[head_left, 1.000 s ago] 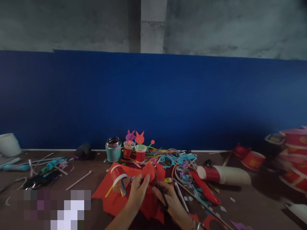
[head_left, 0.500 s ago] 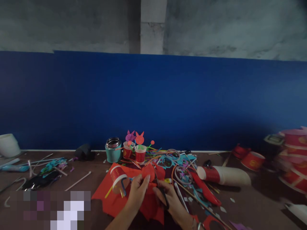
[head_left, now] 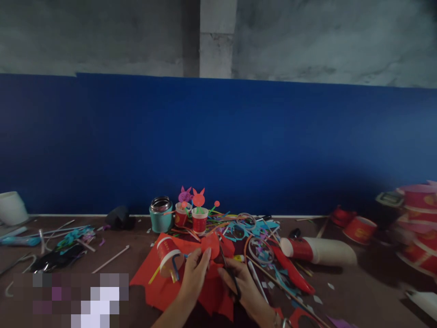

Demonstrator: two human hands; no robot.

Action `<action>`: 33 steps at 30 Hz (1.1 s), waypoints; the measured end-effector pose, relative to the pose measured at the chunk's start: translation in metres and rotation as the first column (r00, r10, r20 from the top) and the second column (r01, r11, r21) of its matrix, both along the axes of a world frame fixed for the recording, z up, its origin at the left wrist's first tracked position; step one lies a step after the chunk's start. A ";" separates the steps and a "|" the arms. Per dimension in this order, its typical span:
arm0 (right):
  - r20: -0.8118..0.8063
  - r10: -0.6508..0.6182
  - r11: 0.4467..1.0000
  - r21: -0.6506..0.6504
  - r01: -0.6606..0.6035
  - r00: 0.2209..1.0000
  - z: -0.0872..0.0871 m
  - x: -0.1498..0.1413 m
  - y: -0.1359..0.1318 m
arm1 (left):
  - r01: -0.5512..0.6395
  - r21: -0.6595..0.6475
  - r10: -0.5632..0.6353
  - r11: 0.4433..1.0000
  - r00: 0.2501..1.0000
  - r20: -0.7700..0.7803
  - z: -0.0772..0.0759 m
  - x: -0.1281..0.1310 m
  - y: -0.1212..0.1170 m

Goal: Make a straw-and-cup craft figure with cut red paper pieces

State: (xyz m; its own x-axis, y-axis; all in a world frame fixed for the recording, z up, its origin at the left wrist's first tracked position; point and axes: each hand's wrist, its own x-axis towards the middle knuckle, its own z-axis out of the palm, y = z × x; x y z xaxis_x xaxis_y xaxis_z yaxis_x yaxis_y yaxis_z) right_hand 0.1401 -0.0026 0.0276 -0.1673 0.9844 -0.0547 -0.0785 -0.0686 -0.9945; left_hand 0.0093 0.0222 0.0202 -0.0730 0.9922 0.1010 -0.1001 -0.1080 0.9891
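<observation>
My left hand (head_left: 194,275) pinches a rounded piece of red paper (head_left: 211,244) above a larger red sheet (head_left: 153,282) on the brown table. My right hand (head_left: 241,284) grips black-handled scissors (head_left: 229,271), whose blades point up at the red piece's right edge. A red paper cup (head_left: 168,254) with a white rim lies on its side just left of my left hand, with coloured strips sticking out of it.
A teal tin (head_left: 161,214) and two small red cups holding paper animal heads (head_left: 198,198) stand behind the sheet. Straws, rings and paper scraps litter the middle. A lying stack of cups (head_left: 317,250) and red bowls (head_left: 418,228) sit right. A blue wall panel runs behind.
Both hands have stayed nearly in place on the red paper; the view has shifted down very slightly.
</observation>
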 end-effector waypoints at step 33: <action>0.104 0.079 0.997 -0.002 -0.079 0.991 -0.004 0.008 0.009 | -0.033 0.039 0.035 0.999 0.999 -0.039 -0.005 -0.002 0.005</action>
State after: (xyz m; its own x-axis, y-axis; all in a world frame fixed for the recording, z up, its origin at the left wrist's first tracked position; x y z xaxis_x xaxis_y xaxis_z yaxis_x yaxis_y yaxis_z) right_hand 0.1479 0.0060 0.0234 -0.2383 0.9683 -0.0742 0.0308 -0.0688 -0.9972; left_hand 0.0070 0.0273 0.0157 -0.1020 0.9846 0.1420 -0.0566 -0.1482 0.9873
